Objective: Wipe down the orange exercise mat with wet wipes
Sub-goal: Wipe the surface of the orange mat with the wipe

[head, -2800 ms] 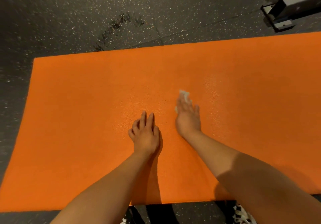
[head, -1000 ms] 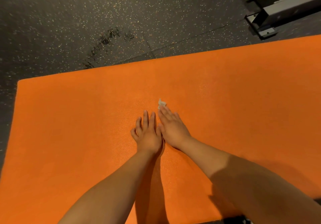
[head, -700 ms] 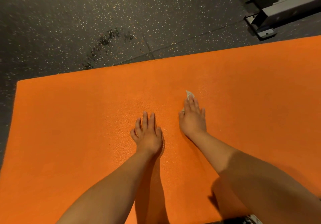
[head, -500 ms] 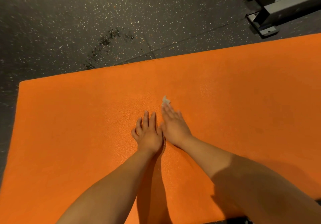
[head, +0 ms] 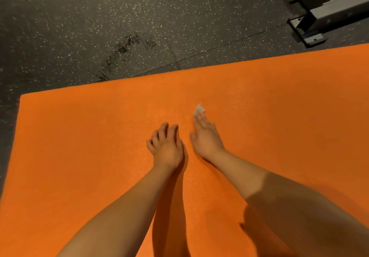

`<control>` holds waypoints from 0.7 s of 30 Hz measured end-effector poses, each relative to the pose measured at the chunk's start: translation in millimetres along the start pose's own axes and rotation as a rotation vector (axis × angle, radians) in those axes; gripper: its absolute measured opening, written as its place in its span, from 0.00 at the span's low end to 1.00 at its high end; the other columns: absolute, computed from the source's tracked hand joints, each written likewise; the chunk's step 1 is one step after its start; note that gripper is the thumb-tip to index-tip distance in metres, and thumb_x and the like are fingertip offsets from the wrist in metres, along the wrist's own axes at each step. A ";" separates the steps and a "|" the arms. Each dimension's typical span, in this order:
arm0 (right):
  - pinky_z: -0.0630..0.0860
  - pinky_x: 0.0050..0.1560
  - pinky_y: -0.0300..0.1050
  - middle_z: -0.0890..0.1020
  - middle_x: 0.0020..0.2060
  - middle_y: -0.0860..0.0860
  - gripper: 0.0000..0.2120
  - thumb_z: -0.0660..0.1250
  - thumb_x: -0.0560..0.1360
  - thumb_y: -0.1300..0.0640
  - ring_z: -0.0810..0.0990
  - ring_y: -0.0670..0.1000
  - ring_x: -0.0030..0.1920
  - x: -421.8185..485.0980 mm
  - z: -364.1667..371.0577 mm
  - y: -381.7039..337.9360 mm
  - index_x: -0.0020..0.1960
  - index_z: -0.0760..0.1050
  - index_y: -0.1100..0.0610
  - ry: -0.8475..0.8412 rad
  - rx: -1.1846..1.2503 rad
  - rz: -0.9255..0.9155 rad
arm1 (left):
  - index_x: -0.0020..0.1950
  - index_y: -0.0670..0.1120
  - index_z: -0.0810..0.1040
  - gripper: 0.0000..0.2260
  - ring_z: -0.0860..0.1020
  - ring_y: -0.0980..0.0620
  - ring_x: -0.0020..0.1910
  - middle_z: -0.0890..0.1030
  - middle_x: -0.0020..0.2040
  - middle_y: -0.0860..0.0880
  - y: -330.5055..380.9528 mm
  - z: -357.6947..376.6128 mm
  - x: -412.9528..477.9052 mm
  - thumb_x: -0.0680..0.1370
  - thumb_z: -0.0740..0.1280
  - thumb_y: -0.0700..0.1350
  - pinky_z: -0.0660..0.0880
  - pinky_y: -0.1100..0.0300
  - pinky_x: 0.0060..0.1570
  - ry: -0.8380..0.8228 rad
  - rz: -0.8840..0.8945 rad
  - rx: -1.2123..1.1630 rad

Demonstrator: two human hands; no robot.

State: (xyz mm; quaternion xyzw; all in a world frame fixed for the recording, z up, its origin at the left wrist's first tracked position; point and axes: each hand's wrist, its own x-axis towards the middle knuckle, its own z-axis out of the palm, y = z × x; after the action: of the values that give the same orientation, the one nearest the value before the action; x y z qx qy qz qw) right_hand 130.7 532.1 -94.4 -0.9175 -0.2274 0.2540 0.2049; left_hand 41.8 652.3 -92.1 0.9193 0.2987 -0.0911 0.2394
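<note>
The orange exercise mat (head: 79, 147) lies flat on the floor and fills most of the view. My right hand (head: 205, 137) presses a small white wet wipe (head: 199, 109) flat against the mat; only a corner of the wipe shows past my fingertips. My left hand (head: 165, 145) rests on the mat just to the left, palm down with the fingers slightly curled, holding nothing. A small gap separates the two hands.
Dark speckled rubber floor (head: 99, 27) lies beyond the mat's far edge, with a dark wet-looking stain (head: 123, 47) on it. The grey metal base of a gym machine (head: 323, 17) stands at the top right, close to the mat's far edge.
My right hand with the wipe has slid back and forth sideways across the mat, and has now moved slightly right, away from my left hand. My left fingers have curled a little.
</note>
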 end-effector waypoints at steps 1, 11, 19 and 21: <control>0.38 0.80 0.51 0.44 0.82 0.48 0.28 0.51 0.86 0.52 0.40 0.46 0.81 1.1 3.6 -7.9 0.83 0.47 0.55 -0.040 -0.014 -0.079 | 0.78 0.58 0.62 0.23 0.51 0.45 0.77 0.54 0.81 0.52 0.9 -0.4 5.2 0.82 0.58 0.51 0.47 0.42 0.73 -0.015 -0.012 -0.014; 0.39 0.80 0.56 0.42 0.82 0.48 0.28 0.49 0.86 0.50 0.38 0.47 0.81 19.7 -17.3 29.4 0.83 0.46 0.55 0.151 -0.076 0.212 | 0.81 0.60 0.51 0.25 0.43 0.48 0.79 0.42 0.82 0.55 -0.2 13.6 8.9 0.84 0.52 0.53 0.40 0.41 0.75 -0.054 -0.029 0.003; 0.40 0.81 0.51 0.47 0.82 0.48 0.27 0.49 0.86 0.50 0.41 0.45 0.81 2.0 8.9 2.3 0.83 0.49 0.55 -0.017 -0.096 -0.170 | 0.81 0.61 0.49 0.25 0.41 0.50 0.79 0.40 0.82 0.56 -0.4 10.0 6.6 0.85 0.50 0.54 0.37 0.42 0.75 -0.088 -0.030 -0.030; 0.38 0.80 0.49 0.46 0.82 0.48 0.27 0.48 0.87 0.50 0.41 0.47 0.81 3.6 0.0 18.6 0.83 0.47 0.55 0.060 -0.116 -0.089 | 0.82 0.61 0.48 0.25 0.40 0.50 0.79 0.39 0.82 0.56 -1.2 8.3 6.2 0.85 0.50 0.54 0.37 0.42 0.75 -0.093 -0.026 -0.016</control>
State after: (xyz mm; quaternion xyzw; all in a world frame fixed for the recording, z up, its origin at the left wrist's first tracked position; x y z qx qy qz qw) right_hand 139.3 518.9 -104.9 -0.9240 -0.2761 0.2035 0.1693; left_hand 45.9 652.2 -101.7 0.9082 0.2999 -0.1346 0.2590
